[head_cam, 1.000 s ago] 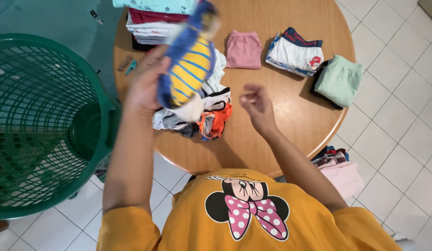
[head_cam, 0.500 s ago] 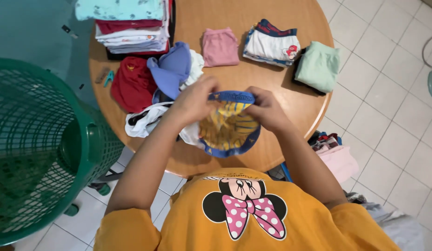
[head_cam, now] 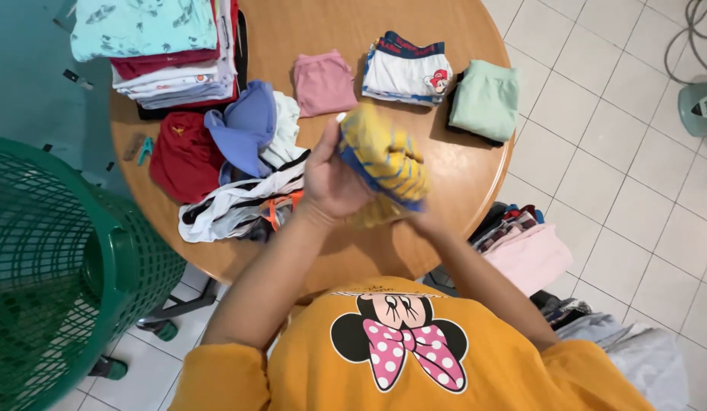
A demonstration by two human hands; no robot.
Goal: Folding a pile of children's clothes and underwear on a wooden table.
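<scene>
Both my hands hold a small yellow garment with blue stripes and a blue band (head_cam: 384,160) above the round wooden table (head_cam: 460,175). My left hand (head_cam: 330,183) grips its left side, fingers curled around the cloth. My right hand (head_cam: 414,217) is mostly hidden under the garment, holding it from below. Just left of my hands lies a loose heap of unfolded clothes (head_cam: 239,175), red, blue, white and black.
A tall stack of folded clothes (head_cam: 163,53) sits at the table's far left. Folded pink (head_cam: 324,82), white-and-blue (head_cam: 405,70) and mint green (head_cam: 486,100) pieces line the far side. A green laundry basket (head_cam: 56,274) stands on the left; more clothes (head_cam: 528,251) lie lower right.
The yellow striped garment went from raised in my left hand, to spread between both hands, to bunched and folded over above the table now.
</scene>
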